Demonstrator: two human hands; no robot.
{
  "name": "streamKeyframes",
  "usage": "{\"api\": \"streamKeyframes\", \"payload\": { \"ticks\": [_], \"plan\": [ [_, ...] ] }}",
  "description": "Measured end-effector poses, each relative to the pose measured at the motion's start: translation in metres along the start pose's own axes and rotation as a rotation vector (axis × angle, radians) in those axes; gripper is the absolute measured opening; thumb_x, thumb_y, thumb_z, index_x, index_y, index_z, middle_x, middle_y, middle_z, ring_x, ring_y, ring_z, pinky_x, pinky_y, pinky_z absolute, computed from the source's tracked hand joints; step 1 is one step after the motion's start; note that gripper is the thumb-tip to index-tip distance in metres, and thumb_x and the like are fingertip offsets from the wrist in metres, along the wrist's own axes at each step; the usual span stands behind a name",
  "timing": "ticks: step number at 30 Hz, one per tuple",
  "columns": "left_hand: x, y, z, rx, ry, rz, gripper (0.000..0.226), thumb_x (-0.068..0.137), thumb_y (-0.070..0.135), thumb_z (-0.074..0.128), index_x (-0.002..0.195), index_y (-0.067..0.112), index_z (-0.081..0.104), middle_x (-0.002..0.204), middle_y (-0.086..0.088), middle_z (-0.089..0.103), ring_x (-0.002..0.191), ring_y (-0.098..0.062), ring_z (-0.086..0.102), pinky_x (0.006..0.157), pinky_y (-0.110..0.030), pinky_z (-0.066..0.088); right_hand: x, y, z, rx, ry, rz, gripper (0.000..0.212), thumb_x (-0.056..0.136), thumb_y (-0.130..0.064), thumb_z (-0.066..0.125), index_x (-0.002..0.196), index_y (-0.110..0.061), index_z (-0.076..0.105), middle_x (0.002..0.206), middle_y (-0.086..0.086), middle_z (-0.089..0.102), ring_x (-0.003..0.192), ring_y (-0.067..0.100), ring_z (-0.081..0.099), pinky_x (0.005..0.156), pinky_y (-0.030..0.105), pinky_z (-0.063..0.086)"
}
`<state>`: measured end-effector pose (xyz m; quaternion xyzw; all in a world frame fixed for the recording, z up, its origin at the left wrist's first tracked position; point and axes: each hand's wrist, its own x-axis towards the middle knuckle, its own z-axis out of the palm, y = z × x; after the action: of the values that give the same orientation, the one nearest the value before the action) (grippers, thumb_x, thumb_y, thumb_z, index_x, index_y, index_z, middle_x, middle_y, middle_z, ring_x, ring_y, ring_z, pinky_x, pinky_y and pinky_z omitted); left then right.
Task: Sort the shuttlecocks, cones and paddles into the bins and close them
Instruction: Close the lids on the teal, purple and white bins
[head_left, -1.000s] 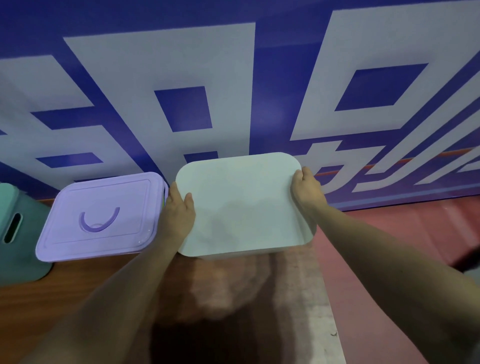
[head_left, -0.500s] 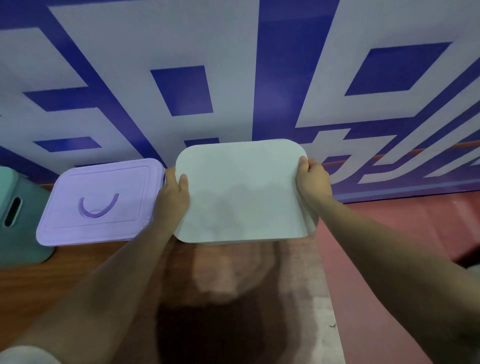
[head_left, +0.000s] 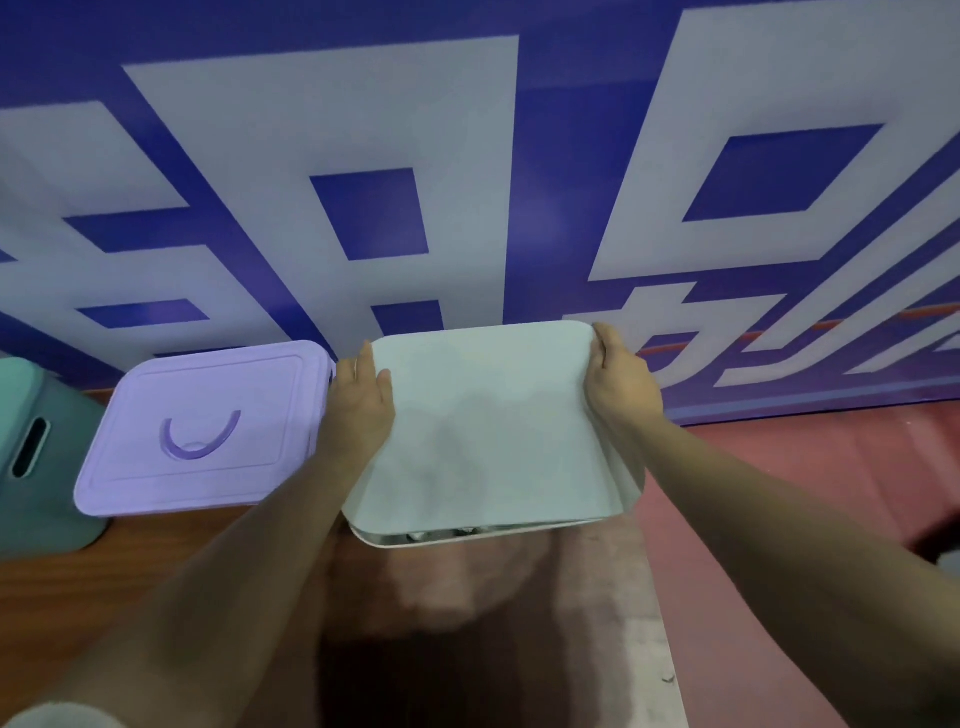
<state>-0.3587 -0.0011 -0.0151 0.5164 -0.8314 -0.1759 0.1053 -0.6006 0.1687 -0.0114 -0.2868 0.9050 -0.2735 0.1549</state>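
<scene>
White lid (head_left: 488, 426) shifted back, bin rim (head_left: 519, 531) exposed (near edge)

Blue-and-white banner (head_left: 467, 156), wooden tabletop (head_left: 78, 597), red floor (head_left: 779, 447)

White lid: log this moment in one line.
step: closing white bin | grip: left hand, right hand on white lid sides | fit: near edge raised, gap open | purple bin: lidded
</scene>
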Motion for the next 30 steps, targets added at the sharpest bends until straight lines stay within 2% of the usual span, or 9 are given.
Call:
{"api": "streamKeyframes", "payload": {
  "ticks": [3, 5, 8, 12, 18, 21, 24, 28, 30],
  "plan": [
    [-0.003, -0.001, 0.005, 0.084, 0.098, 0.091, 0.045, 0.102, 0.021, 0.042, 0.143, 0.002, 0.039, 0.128, -0.022, 0.057, 0.115, -0.037, 0.055, 0.101, -0.040, 0.043, -0.002, 0.003, 0.007, -0.009, 0.032, 0.010, 0.033, 0.104, -0.034, 0.020, 0.132, -0.030, 0.037, 0.089, 0.007, 0.062, 0.077, 0.031, 0.055, 0.065, 0.037, 0.041],
    [-0.005, -0.004, 0.004, 0.060, 0.125, 0.105, 0.043, 0.102, 0.020, 0.044, 0.141, 0.003, 0.042, 0.125, -0.021, 0.058, 0.112, -0.035, 0.056, 0.100, -0.039, 0.044, -0.002, 0.003, 0.010, -0.024, 0.048, -0.006, 0.032, 0.104, -0.032, 0.021, 0.131, -0.029, 0.037, 0.086, 0.006, 0.059, 0.075, 0.031, 0.053, 0.064, 0.036, 0.038],
    [-0.003, -0.004, 0.001, -0.004, 0.096, 0.067, 0.044, 0.102, 0.024, 0.041, 0.144, 0.009, 0.039, 0.133, -0.015, 0.054, 0.119, -0.030, 0.053, 0.104, -0.035, 0.041, 0.000, 0.003, 0.008, 0.011, 0.031, 0.006, 0.033, 0.104, -0.033, 0.021, 0.133, -0.030, 0.037, 0.089, 0.006, 0.060, 0.076, 0.029, 0.053, 0.066, 0.035, 0.037],
    [-0.002, -0.003, 0.002, -0.030, 0.063, -0.003, 0.046, 0.103, 0.029, 0.039, 0.145, 0.012, 0.035, 0.140, -0.013, 0.048, 0.125, -0.029, 0.049, 0.106, -0.035, 0.039, -0.001, 0.002, 0.007, 0.022, 0.018, 0.006, 0.030, 0.104, -0.034, 0.020, 0.129, -0.029, 0.037, 0.091, 0.008, 0.062, 0.078, 0.030, 0.057, 0.065, 0.036, 0.040],
    [-0.022, -0.017, 0.004, 0.039, 0.034, -0.023, 0.055, 0.101, 0.040, 0.032, 0.147, 0.011, 0.029, 0.140, -0.017, 0.048, 0.120, -0.035, 0.053, 0.101, -0.045, 0.048, -0.001, 0.002, 0.011, -0.045, 0.008, -0.015, 0.032, 0.104, -0.032, 0.021, 0.131, -0.025, 0.037, 0.100, 0.011, 0.062, 0.079, 0.029, 0.050, 0.067, 0.036, 0.038],
    [-0.040, -0.016, 0.003, 0.097, 0.074, -0.065, 0.057, 0.101, 0.040, 0.033, 0.148, 0.008, 0.027, 0.142, -0.015, 0.047, 0.122, -0.034, 0.053, 0.098, -0.042, 0.048, -0.003, 0.001, 0.009, -0.007, 0.008, -0.004, 0.036, 0.104, -0.033, 0.024, 0.136, -0.022, 0.036, 0.101, 0.011, 0.062, 0.081, 0.029, 0.051, 0.069, 0.037, 0.040],
    [-0.050, -0.021, 0.003, 0.073, 0.067, -0.060, 0.063, 0.099, 0.051, 0.020, 0.149, 0.013, 0.020, 0.140, -0.014, 0.047, 0.119, -0.034, 0.055, 0.094, -0.045, 0.053, -0.013, 0.005, 0.005, 0.016, -0.069, -0.027, 0.040, 0.101, -0.033, 0.027, 0.140, -0.022, 0.032, 0.104, 0.008, 0.061, 0.090, 0.031, 0.058, 0.073, 0.039, 0.044],
    [-0.048, -0.020, 0.005, 0.078, 0.079, -0.064, 0.058, 0.102, 0.043, 0.030, 0.150, 0.011, 0.025, 0.146, -0.011, 0.044, 0.125, -0.032, 0.051, 0.097, -0.040, 0.049, -0.029, 0.011, 0.007, 0.052, -0.105, -0.079, 0.043, 0.103, -0.040, 0.022, 0.144, -0.028, 0.024, 0.119, 0.005, 0.061, 0.102, 0.030, 0.060, 0.083, 0.047, 0.051],
    [-0.049, -0.018, 0.006, 0.087, 0.091, -0.043, 0.057, 0.102, 0.041, 0.031, 0.150, 0.009, 0.027, 0.146, -0.012, 0.044, 0.125, -0.032, 0.051, 0.097, -0.038, 0.049, -0.030, 0.012, 0.009, 0.021, -0.046, -0.084, 0.044, 0.104, -0.037, 0.022, 0.146, -0.024, 0.024, 0.121, 0.006, 0.060, 0.102, 0.031, 0.060, 0.080, 0.044, 0.050]
  ]
}}
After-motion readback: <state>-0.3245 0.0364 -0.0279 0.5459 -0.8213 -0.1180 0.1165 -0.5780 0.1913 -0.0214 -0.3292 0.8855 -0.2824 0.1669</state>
